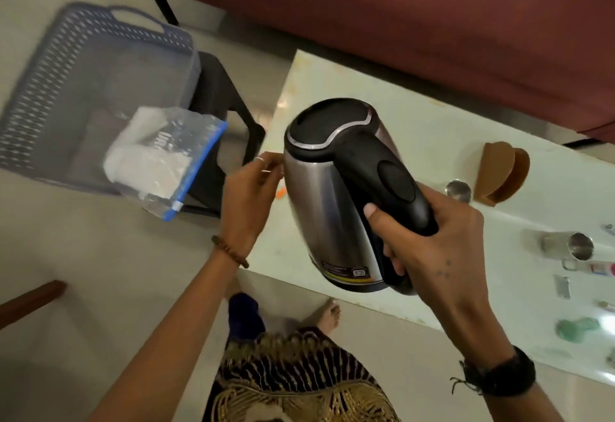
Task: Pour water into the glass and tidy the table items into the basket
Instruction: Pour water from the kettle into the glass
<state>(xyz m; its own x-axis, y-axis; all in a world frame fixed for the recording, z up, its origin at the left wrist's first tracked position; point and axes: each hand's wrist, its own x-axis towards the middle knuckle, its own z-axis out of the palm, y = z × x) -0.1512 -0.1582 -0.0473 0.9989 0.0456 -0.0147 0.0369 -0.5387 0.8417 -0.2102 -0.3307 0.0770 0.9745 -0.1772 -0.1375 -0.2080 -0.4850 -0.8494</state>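
A steel kettle (319, 188) with a black lid and handle hangs in the air over the white table's (416, 129) left end. My right hand (429, 248) grips its black handle. My left hand (249, 195) touches the kettle's side with its fingertips and holds nothing. A grey-blue plastic basket (66, 89) stands on a black stool (229, 102) to the left. A clear zip bag (166, 158) with white contents hangs over its near corner. A steel glass (565, 245) lies on its side at the table's right.
On the table's right part are a brown holder (502, 172), a small steel cup (459, 190), a green object (579, 328) and small bits. A dark red sofa (399, 15) runs behind the table. My feet and patterned clothing (299, 371) are below.
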